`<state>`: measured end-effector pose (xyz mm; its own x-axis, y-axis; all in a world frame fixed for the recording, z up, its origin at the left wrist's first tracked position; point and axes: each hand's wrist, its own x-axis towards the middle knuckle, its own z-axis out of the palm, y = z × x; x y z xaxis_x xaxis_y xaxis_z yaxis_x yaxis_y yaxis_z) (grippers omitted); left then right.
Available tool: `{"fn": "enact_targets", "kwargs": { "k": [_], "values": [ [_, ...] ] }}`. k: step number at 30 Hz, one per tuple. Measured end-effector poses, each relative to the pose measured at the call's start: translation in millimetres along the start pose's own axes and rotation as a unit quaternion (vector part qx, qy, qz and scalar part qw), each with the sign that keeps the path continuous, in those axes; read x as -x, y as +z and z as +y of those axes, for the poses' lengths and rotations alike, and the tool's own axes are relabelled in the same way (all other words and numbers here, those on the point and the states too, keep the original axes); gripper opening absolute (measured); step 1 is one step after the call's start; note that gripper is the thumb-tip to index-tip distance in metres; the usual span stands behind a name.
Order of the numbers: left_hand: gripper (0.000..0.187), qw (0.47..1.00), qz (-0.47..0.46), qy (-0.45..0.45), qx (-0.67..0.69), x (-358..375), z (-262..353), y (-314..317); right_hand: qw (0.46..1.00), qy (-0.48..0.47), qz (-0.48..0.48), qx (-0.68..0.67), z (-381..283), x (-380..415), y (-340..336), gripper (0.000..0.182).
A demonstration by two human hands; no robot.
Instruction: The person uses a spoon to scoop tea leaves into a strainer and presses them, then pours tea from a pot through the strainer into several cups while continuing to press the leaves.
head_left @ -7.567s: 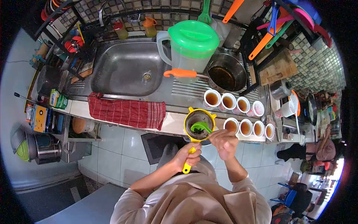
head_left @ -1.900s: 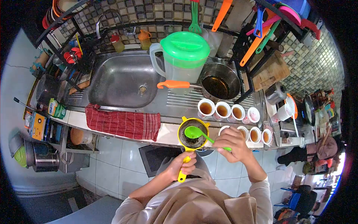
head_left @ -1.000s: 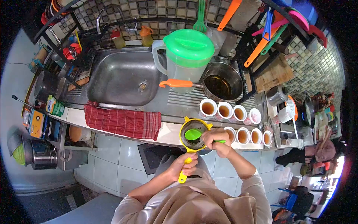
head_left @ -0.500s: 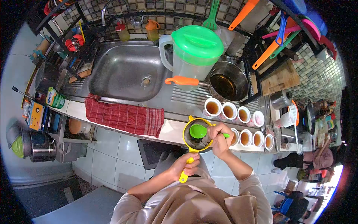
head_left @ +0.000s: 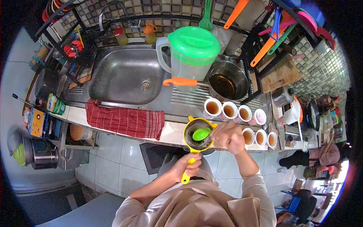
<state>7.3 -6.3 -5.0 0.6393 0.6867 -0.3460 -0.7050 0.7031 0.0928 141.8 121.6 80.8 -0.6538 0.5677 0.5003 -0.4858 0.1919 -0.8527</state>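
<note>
My left hand (head_left: 184, 169) is wrapped round the handle of a yellow strainer (head_left: 185, 179), held level at the counter's front edge. Dark wet matter, perhaps tea leaves, lies inside the strainer. A bright green spoon (head_left: 200, 133) is over the strainer's bowl, gripped by my right hand (head_left: 231, 140); the fingers hide most of its handle. Just beyond and to the right stand two rows of white paper cups (head_left: 213, 108), most with brown liquid in them. My right hand covers part of the nearer row.
Behind the cups is a metal saucepan (head_left: 227, 85) with dark liquid and an orange handle. A green-lidded pitcher (head_left: 194, 49) stands beside it. At left are the steel sink (head_left: 124, 75) and a red cloth (head_left: 124, 119) on the counter edge. A rack with utensils is at right.
My right hand has turned and shifted slightly right, and the spoon's bowl has tilted over the strainer. My left hand keeps the strainer nearly in place. The whole view has shifted slightly.
</note>
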Motion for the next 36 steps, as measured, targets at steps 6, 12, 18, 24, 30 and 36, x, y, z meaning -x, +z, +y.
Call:
{"fn": "enact_targets", "kwargs": {
  "k": [6, 12, 18, 24, 30, 36],
  "values": [
    [0.024, 1.000, 0.008, 0.002, -0.006, 0, 0, 1, 0.983, 0.043, -0.177, 0.017, 18, -4, 2, 0.041],
    [0.024, 1.000, 0.020, 0.000, -0.014, 0, 2, -1, 0.983, 0.134, -0.128, -0.015, 27, -12, 4, 0.040],
    [0.024, 1.000, 0.016, -0.015, 0.008, 1, 4, -3, 0.988, 0.146, 0.025, 0.041, 36, -7, 21, 0.044],
    [0.024, 0.999, 0.022, -0.024, 0.016, 1, 5, -3, 0.973, 0.181, 0.145, -0.014, 47, -3, 24, 0.044],
    [0.025, 0.999, 0.025, -0.029, 0.017, 0, 5, -3, 0.948, 0.086, 0.303, -0.048, 51, -5, 21, 0.042],
    [0.024, 0.999, 0.022, -0.040, 0.028, 0, 6, -5, 0.928, 0.022, 0.367, -0.053, 55, 4, 14, 0.040]
  ]
}}
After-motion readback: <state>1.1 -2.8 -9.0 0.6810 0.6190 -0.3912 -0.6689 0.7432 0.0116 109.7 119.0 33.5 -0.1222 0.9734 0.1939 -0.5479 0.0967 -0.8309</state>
